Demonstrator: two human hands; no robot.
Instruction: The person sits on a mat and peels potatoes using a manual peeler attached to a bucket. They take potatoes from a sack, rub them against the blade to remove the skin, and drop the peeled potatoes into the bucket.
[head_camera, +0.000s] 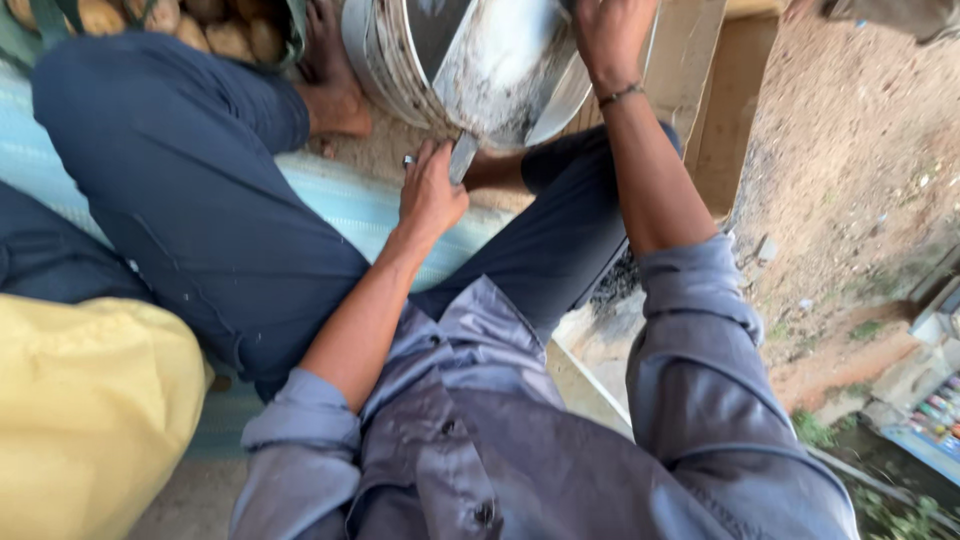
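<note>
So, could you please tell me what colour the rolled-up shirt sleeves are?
The shirt sleeves are greyish blue, seen best in the head view.

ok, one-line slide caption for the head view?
Seated person's right hand grips a broad metal blade over a metal basin; left hand at the blade's lower end.

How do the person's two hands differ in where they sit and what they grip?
The left hand sits low, closed on a small flat metal piece; the right hand reaches higher, gripping the rim of the metal pan. The right wrist wears a bracelet; the left wrist is bare. Both sleeves are rolled up.
</note>
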